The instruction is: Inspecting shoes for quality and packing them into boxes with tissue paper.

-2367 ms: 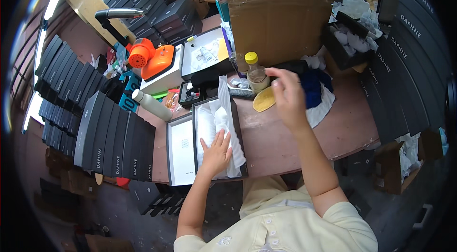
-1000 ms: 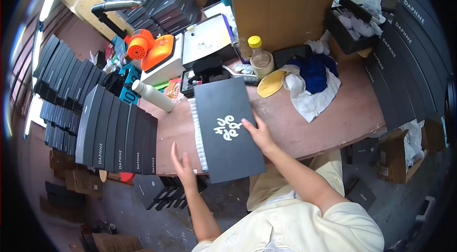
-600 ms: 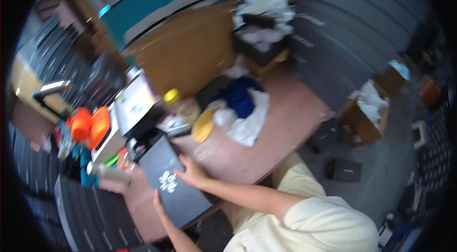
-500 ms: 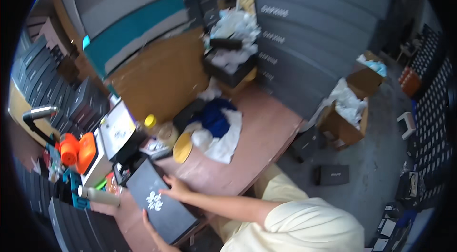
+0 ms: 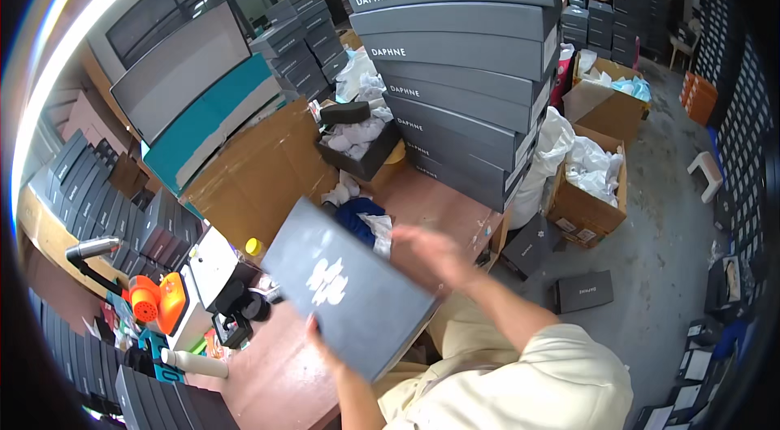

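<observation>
A dark grey lidded shoebox [image 5: 370, 300] with white print on its lid is raised and tilted above the table. My left hand [image 5: 322, 349] grips it by its near left edge; the fingers beneath are hidden. Just past the box's right side, my right hand [image 5: 439, 255] is off the box, slightly smeared by motion, with its fingers stretched out and nothing in them. Behind the box, dark blue cloth [image 5: 353, 219] and white paper [image 5: 378, 231] lie partly covered on the brownish table [image 5: 268, 365].
A tall stack of grey shoeboxes [image 5: 463, 48] rises at the table's far right. Cartons of white paper [image 5: 597, 219] and a lone shoebox [image 5: 583, 292] are on the floor to the right. An orange device [image 5: 171, 304] and a pale bottle [image 5: 195, 363] stand left.
The shoebox has come up off the table and moved right in my left hand. My right hand has left the lid and swung right. The view has shifted too.
</observation>
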The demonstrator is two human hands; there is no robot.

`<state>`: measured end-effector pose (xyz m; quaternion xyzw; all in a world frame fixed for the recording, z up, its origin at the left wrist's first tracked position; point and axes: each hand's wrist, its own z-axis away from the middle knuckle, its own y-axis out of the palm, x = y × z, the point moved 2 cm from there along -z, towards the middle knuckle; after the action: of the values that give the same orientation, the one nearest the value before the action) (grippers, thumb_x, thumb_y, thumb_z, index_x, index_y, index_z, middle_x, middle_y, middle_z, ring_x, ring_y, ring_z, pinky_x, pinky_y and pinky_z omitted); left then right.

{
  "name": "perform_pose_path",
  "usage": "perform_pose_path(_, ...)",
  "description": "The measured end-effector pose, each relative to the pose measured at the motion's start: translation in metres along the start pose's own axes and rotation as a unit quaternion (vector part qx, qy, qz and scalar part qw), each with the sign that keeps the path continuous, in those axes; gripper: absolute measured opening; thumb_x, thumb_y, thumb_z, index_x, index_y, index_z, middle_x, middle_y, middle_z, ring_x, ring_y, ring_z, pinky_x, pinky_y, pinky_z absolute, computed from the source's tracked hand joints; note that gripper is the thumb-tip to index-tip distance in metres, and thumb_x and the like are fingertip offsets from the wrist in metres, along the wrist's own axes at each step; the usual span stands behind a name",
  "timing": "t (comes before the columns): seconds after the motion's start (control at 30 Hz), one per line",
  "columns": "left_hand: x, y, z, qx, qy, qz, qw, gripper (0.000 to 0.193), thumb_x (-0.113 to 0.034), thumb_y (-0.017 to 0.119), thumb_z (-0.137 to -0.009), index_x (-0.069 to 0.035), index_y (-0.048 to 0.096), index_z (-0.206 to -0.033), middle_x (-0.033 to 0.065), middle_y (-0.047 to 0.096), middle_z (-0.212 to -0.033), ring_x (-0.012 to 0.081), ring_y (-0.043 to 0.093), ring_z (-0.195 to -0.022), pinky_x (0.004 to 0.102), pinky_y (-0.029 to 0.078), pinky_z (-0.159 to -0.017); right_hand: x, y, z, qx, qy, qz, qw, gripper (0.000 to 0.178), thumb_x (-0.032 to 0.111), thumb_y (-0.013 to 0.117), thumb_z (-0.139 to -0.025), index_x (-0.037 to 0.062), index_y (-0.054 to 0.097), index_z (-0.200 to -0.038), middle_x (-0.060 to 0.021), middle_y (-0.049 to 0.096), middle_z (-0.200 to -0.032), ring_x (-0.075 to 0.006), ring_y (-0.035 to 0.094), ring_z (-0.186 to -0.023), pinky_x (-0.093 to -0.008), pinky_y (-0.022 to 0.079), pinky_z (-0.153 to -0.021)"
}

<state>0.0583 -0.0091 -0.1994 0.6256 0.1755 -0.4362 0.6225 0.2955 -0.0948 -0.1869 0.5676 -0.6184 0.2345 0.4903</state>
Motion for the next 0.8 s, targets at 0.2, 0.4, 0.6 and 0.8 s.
perform_pose_path(0.2,0.143,0.129,-0.07,0.038,-0.011,-0.005,0.999,0.075,-0.028,0.063,-0.082,0.001,0.025,-0.14,0.0154,0.043,-0.131,0.0246,0.044,-0.117,0.0348,0.037,-0.098,-0.001,-0.105,0.096,-0.484,0.112,-0.044,0.866,0.052,0.031,0.045,-0.089,0.0159,0.038,-0.137,-0.0022,0.038,-0.141,-0.0159,0.032,-0.128,-0.0425,0.025,-0.1)
perform_pose_path(0.4,0.179,0.099,-0.09,0.13,0.037,-0.386,0.913,0.07,-0.036,0.051,-0.09,0.004,0.023,-0.141,0.0224,0.021,-0.147,0.0315,0.019,-0.137,0.0352,0.014,-0.111,-0.036,-0.088,0.094,-0.318,0.124,0.332,0.879,0.086,0.021,0.058,-0.086,-0.0032,0.0,-0.144,-0.0207,0.012,-0.149,-0.0324,0.01,-0.139,-0.0396,0.011,-0.111)
perform_pose_path(0.6,-0.043,-0.089,-0.02,-0.201,0.367,-0.506,0.754,0.06,-0.013,0.065,-0.081,0.0,0.038,-0.134,0.0184,0.035,-0.14,0.0335,0.03,-0.132,0.0419,0.023,-0.109,0.005,-0.037,0.08,-0.271,-0.145,0.51,0.804,0.061,0.024,0.055,-0.089,-0.0049,0.028,-0.136,-0.026,0.018,-0.145,-0.0378,0.018,-0.136,-0.0479,0.018,-0.11)
perform_pose_path(0.8,-0.266,-0.273,0.145,-0.746,0.47,-0.432,0.191,0.07,-0.031,0.07,-0.079,0.003,0.037,-0.13,0.0213,0.042,-0.126,0.0336,0.045,-0.113,0.0438,0.036,-0.097,-0.024,0.064,0.038,-0.025,-0.139,0.403,0.904,0.034,0.007,0.053,-0.08,-0.0049,0.051,-0.112,-0.0219,0.048,-0.122,-0.0367,0.046,-0.114,-0.0425,0.034,-0.098)
